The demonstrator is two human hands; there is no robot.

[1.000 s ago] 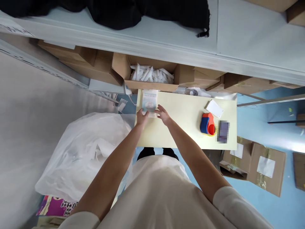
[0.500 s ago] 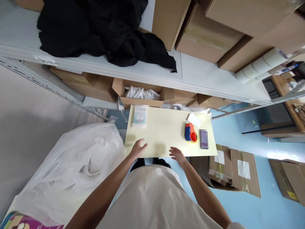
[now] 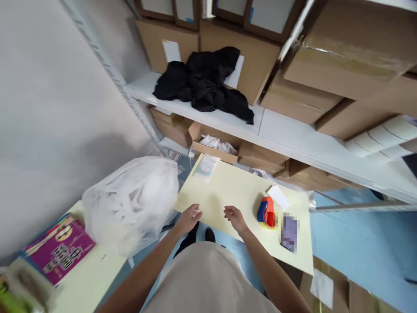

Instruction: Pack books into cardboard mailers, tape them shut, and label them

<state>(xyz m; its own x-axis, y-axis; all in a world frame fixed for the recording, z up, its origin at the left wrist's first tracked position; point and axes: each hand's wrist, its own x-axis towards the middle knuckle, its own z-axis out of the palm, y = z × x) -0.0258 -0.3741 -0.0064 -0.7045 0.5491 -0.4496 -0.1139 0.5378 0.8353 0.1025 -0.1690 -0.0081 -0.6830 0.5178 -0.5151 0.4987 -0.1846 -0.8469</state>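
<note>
Over the near edge of a pale yellow table point(image 3: 228, 187) I hold my left hand point(image 3: 189, 218), empty, with its thumb apart from the fingers. Facing it across a short gap, my right hand point(image 3: 235, 219) is also empty, its fingers loosely bent and apart. A red and blue tape dispenser point(image 3: 267, 211) stands to the right of my right hand. Beyond the dispenser lie a small white box point(image 3: 278, 197) and a pixelated purple item point(image 3: 289, 232). A flat white and teal packet point(image 3: 206, 167) rests at the table's far left corner.
A large translucent plastic bag point(image 3: 130, 204) of white material bulges at the left, beside a purple printed box point(image 3: 61, 250). Ahead, a shelf point(image 3: 286, 130) carries black cloth point(image 3: 208, 82) and cardboard boxes. An open carton point(image 3: 213, 151) with white pieces sits under it.
The view has turned left and tilted, bringing the purple box and more of the left table into sight. My hands stay empty, now slightly closer together, with the right fingers more bent.
</note>
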